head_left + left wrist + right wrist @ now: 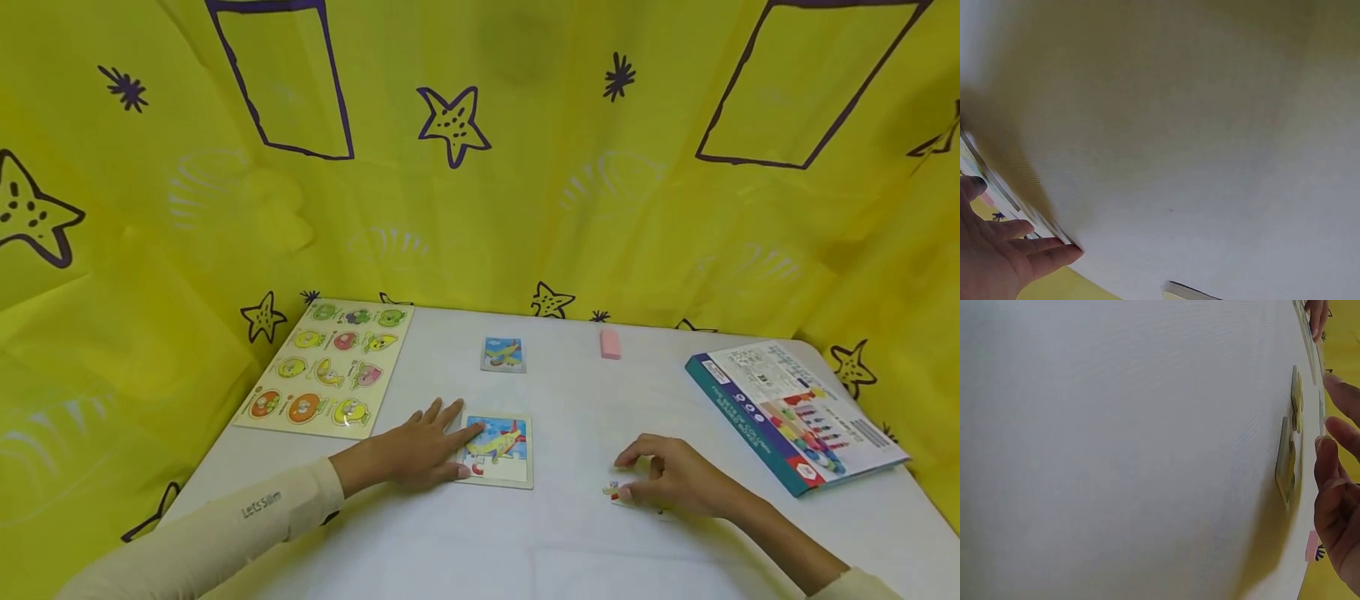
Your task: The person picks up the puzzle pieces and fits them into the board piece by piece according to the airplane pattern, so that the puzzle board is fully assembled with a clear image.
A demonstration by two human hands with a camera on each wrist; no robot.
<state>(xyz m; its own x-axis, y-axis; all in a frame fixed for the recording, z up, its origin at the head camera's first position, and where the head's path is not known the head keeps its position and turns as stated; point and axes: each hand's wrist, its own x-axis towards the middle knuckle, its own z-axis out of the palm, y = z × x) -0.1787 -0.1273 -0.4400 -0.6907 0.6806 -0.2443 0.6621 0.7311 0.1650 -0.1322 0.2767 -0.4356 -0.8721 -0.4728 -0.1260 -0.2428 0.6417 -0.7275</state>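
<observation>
A square jigsaw board (513,472) with an airplane picture lies on the white table, its lower part bare white apart from a bit of picture at the lower left. My left hand (423,446) rests flat at its left side, fingers spread, with index finger and thumb on the board. Two loose puzzle pieces, one nearer (1284,459) and one farther (1297,400), lie on the table by my right hand (678,477). That hand is bent over them, thumb and index apart, the thumb over one piece (612,492). Whether it touches the piece is unclear.
Behind the board lies a small airplane picture card (502,355). A pink eraser-like block (611,343) sits at the back. The fruit picture board (375,427) is at the left, and a teal and white box (798,412) is at the right. A yellow curtain (480,225) closes off the back.
</observation>
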